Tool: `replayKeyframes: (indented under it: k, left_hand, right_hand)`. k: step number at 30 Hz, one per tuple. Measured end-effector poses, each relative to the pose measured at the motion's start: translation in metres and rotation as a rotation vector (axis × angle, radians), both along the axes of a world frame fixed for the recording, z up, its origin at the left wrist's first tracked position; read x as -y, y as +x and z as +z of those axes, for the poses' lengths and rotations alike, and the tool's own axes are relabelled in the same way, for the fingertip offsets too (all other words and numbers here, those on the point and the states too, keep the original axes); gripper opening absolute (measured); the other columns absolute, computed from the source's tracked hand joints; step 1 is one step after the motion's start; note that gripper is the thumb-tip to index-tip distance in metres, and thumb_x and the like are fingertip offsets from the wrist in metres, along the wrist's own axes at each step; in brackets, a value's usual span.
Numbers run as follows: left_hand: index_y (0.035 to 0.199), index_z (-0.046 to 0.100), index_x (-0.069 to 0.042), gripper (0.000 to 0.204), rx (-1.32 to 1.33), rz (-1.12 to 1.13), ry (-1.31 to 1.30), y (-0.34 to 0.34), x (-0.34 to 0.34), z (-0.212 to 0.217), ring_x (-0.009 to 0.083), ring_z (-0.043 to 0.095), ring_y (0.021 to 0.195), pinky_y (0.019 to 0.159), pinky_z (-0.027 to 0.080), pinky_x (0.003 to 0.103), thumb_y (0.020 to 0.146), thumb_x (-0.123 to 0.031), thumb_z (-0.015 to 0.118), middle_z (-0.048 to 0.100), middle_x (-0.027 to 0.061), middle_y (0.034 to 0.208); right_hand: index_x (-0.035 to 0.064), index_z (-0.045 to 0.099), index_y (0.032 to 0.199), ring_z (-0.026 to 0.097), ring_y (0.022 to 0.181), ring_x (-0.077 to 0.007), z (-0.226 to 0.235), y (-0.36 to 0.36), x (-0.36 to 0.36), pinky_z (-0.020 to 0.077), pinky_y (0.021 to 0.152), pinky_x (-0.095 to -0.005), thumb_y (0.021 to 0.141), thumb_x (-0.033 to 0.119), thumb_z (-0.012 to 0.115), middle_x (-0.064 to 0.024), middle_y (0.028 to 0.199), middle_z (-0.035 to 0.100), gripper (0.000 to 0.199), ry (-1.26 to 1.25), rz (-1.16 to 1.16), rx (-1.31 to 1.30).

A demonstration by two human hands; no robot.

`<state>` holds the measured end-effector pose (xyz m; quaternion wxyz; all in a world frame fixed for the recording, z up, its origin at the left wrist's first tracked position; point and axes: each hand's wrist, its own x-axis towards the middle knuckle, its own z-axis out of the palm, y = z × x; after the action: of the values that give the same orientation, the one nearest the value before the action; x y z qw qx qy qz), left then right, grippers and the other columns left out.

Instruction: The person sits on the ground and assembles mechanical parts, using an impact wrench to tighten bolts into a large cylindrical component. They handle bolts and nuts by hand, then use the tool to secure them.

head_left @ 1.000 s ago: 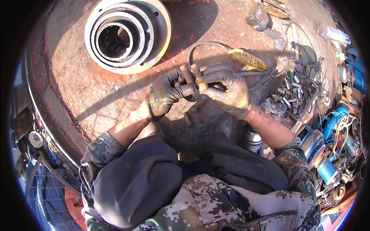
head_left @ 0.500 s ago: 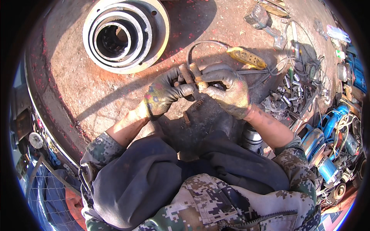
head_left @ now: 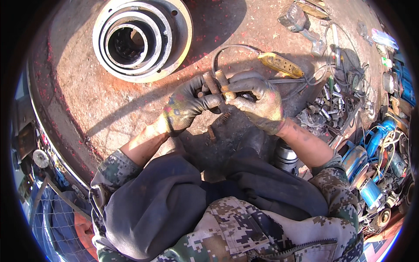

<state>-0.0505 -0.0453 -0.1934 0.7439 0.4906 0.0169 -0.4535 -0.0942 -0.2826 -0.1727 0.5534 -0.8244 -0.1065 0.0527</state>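
Observation:
Both of my hands wear dirty work gloves and meet in front of my knees. My left hand (head_left: 187, 104) is closed around a rusty bolt (head_left: 211, 83) whose shank points up and away from me. Another rusty end pokes out by its fingers. In my right hand (head_left: 258, 101), the thumb and fingers pinch a second threaded bolt (head_left: 223, 81), its pale yellowish lower end at the fingertips. The two bolts stand side by side, nearly parallel. Below my hands, a short rusty bolt (head_left: 211, 133) lies on the floor.
A large flanged metal ring part (head_left: 185, 48) stands at the far left. To the right are a yellow power strip (head_left: 281, 64) with its cable, a cordless impact wrench (head_left: 301, 27) and a tray of metal sockets (head_left: 334, 105). Blue motor-like parts (head_left: 371, 192) pile up at the right edge.
Almost nothing differs; both hands keep their hold on the bolts, and the view has shifted very slightly.

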Motion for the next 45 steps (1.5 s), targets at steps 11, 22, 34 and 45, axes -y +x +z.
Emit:
replayKeyframes:
  k: [11, 22, 34, 45]
  left_hand:
    - [0.112, 0.069, -0.005, 0.026, -0.018, 0.031, 0.101, 0.001, 0.008, 0.005, 0.0075, 0.062, 0.090, 0.084, 0.055, 0.028, 0.091, -0.012, 0.083, 0.068, -0.0011, 0.098]
    - [0.108, 0.070, -0.003, 0.014, 0.008, 0.015, 0.176, 0.006, 0.015, -0.007, 0.0109, 0.064, 0.088, 0.078, 0.057, 0.030, 0.097, -0.010, 0.076, 0.069, 0.0016, 0.098]
    - [0.121, 0.063, 0.002, 0.043, -0.078, -0.056, 0.370, 0.015, 0.016, -0.020, 0.0194, 0.072, 0.077, 0.065, 0.051, 0.027, 0.094, -0.028, 0.077, 0.069, 0.0081, 0.096]
    - [0.133, 0.060, 0.003, 0.043, -0.125, -0.074, 0.312, 0.018, 0.015, -0.020, 0.0210, 0.074, 0.087, 0.078, 0.058, 0.033, 0.098, -0.019, 0.071, 0.072, 0.0090, 0.108]
  right_hand:
    - [0.0080, 0.073, 0.112, 0.067, 0.114, -0.0279, -0.007, 0.003, 0.005, 0.0576, 0.094, -0.0394, 0.085, 0.012, 0.081, -0.0094, 0.117, 0.070, 0.028, 0.018, 0.034, -0.016]
    - [0.0050, 0.073, 0.111, 0.069, 0.108, -0.0192, -0.018, 0.009, 0.037, 0.0564, 0.093, -0.0332, 0.086, 0.005, 0.082, -0.0082, 0.113, 0.070, 0.027, 0.078, -0.115, -0.196]
    - [-0.0030, 0.072, 0.118, 0.070, 0.105, -0.0180, -0.105, 0.120, 0.316, 0.0543, 0.096, -0.0298, 0.086, 0.002, 0.083, -0.0112, 0.116, 0.075, 0.034, -0.171, -0.934, -0.128]
    - [0.0031, 0.056, 0.146, 0.065, 0.116, -0.0166, -0.057, 0.097, 0.137, 0.0560, 0.095, -0.0323, 0.100, 0.028, 0.075, -0.0083, 0.131, 0.066, 0.056, 0.112, -0.129, -0.419]
